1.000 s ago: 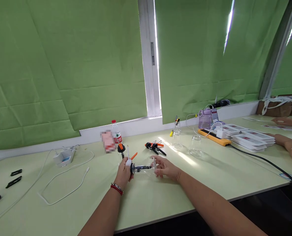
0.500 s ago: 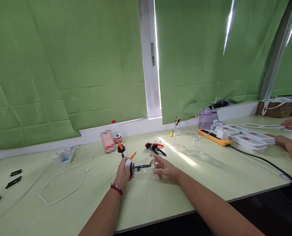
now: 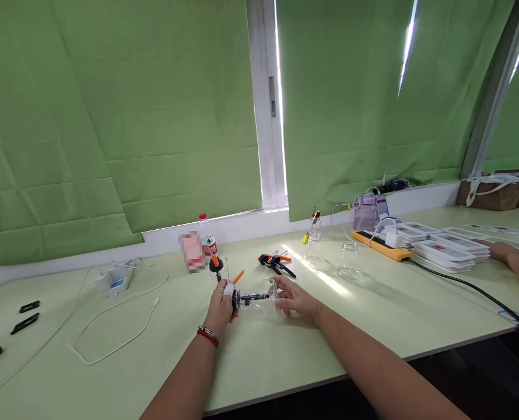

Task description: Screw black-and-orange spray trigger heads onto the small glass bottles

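Note:
A clear glass bottle [image 3: 263, 298] lies on its side just above the pale green table [image 3: 259, 350], held between both hands. My right hand [image 3: 295, 299] grips its glass body. My left hand [image 3: 221, 307], with a taped fingertip and a red bracelet at the wrist, is closed around the black pump cap [image 3: 235, 300] at the bottle's neck; an orange nozzle [image 3: 238, 276] sticks up beside it. A dark tube runs inside the glass.
Behind the hands stand a plastic water bottle [image 3: 206, 235], loose black-and-orange pump heads [image 3: 276, 262] and two empty glass bottles [image 3: 348, 259]. A white cable [image 3: 119, 341] and charger lie left. Right: an orange power strip [image 3: 379, 244], stacked cards [image 3: 449, 249], another person's hand [image 3: 511, 256].
My hands and the bottle have stayed almost still. The other person's hands at the right edge have shifted further right, partly out of view.

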Tool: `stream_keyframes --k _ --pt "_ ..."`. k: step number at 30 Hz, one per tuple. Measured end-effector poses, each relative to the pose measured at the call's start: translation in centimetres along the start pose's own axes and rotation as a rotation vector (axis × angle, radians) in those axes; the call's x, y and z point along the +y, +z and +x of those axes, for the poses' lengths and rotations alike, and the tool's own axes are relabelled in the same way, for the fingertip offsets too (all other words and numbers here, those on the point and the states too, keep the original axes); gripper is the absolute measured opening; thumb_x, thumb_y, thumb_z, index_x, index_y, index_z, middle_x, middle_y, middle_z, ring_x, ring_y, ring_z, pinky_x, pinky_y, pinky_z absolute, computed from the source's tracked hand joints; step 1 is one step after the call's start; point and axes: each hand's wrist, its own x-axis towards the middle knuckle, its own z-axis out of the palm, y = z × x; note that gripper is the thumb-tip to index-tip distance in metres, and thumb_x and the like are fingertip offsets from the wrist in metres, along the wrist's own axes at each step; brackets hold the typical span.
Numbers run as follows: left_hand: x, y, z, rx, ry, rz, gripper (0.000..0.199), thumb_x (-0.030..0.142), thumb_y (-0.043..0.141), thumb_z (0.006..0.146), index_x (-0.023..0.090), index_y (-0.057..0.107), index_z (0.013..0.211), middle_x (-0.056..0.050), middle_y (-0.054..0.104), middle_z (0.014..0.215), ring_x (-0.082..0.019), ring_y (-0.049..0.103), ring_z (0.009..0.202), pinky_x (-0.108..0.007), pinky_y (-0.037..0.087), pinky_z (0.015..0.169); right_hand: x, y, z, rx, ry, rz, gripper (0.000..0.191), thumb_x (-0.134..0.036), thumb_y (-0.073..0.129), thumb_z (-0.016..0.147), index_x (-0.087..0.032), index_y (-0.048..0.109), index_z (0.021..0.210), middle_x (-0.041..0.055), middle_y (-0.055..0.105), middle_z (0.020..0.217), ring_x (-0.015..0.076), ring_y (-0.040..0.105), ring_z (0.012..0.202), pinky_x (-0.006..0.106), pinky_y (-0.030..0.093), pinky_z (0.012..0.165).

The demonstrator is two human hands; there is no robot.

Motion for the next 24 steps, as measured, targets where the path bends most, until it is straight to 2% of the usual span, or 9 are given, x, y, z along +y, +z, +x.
stream_keyframes --k 3,7,9,11,14,17,20,22,24 --pt "0.22 0.08 -0.14 -0.009 0.0 0.018 0.028 0.049 0.037 0.085 0.022 0.039 0.076 0.009 0.043 0.052 -0.007 0.042 0.029 -0.015 0.021 0.024 0.38 0.08 0.14 -0.016 0.058 -0.019 0.048 -0.052 0.064 0.074 -0.018 0.05 0.105 0.0013 0.059 0.08 0.0077 0.052 0.049 0.018 0.036 0.038" --pt "0.33 0.04 -0.15 -0.017 0.003 0.027 0.029 0.049 0.038 0.084 0.022 0.039 0.075 0.009 0.042 0.05 -0.007 0.042 0.029 -0.015 0.021 0.024 0.74 0.25 0.26 0.004 0.133 -0.102 0.048 -0.06 0.048 0.082 -0.014 0.055 0.093 -0.0015 0.056 0.057 0.0064 0.045 0.038 0.017 0.028 0.034" --pt "0.28 -0.04 -0.08 -0.01 -0.009 0.022 0.029 0.05 0.038 0.083 0.022 0.04 0.076 0.01 0.041 0.048 -0.007 0.042 0.029 -0.015 0.021 0.025 0.6 0.25 0.2 0.016 0.124 -0.107 0.052 -0.062 0.046 0.082 -0.014 0.055 0.097 0.0012 0.058 0.065 0.0073 0.048 0.042 0.017 0.029 0.034" --pt "0.24 -0.1 -0.02 0.006 -0.015 0.014 0.029 0.05 0.038 0.083 0.022 0.041 0.077 0.009 0.042 0.048 -0.008 0.042 0.029 -0.015 0.022 0.025 0.32 0.18 0.1 0.014 0.066 -0.074 0.057 -0.061 0.055 0.077 -0.017 0.051 0.113 0.0062 0.06 0.088 0.0098 0.055 0.055 0.018 0.035 0.037" --pt "0.25 -0.1 -0.01 0.021 -0.009 -0.003 0.029 0.05 0.038 0.083 0.022 0.042 0.078 0.008 0.045 0.05 -0.008 0.043 0.029 -0.015 0.022 0.024 -0.03 0.05 0.0 0.003 -0.023 -0.056 0.077 -0.051 0.074 0.064 -0.026 0.039 0.128 0.0093 0.05 0.116 0.0124 0.056 0.072 0.019 0.043 0.043" --pt "0.32 -0.01 -0.1 0.007 0.004 0.001 0.029 0.05 0.038 0.083 0.022 0.041 0.077 0.009 0.044 0.05 -0.008 0.042 0.029 -0.015 0.022 0.024 0.02 0.07 0.1 -0.001 -0.014 -0.067 0.069 -0.05 0.074 0.065 -0.022 0.045 0.121 0.0071 0.054 0.105 0.0104 0.055 0.065 0.019 0.04 0.042" --pt "0.38 0.02 -0.17 -0.007 0.011 0.018 0.029 0.05 0.038 0.083 0.022 0.041 0.076 0.009 0.043 0.05 -0.008 0.042 0.029 -0.015 0.021 0.024 0.34 0.23 0.28 0.017 0.055 -0.088 0.051 -0.058 0.056 0.078 -0.016 0.053 0.106 0.0035 0.06 0.081 0.0075 0.051 0.049 0.019 0.034 0.04" --pt "0.36 -0.03 -0.15 -0.006 0.001 0.019 0.029 0.051 0.038 0.083 0.022 0.041 0.076 0.008 0.043 0.05 -0.008 0.042 0.029 -0.015 0.021 0.024 0.53 0.31 0.35 0.037 0.089 -0.131 0.05 -0.06 0.048 0.083 -0.013 0.057 0.099 0.0017 0.06 0.069 0.0062 0.047 0.043 0.019 0.032 0.04" --pt "0.3 -0.13 -0.05 -0.002 -0.007 0.012 0.029 0.051 0.039 0.082 0.022 0.041 0.076 0.009 0.043 0.049 -0.008 0.042 0.029 -0.015 0.021 0.025 0.62 0.33 0.36 0.044 0.101 -0.159 0.053 -0.062 0.045 0.083 -0.013 0.058 0.099 0.0016 0.06 0.067 0.0065 0.047 0.042 0.019 0.031 0.039"
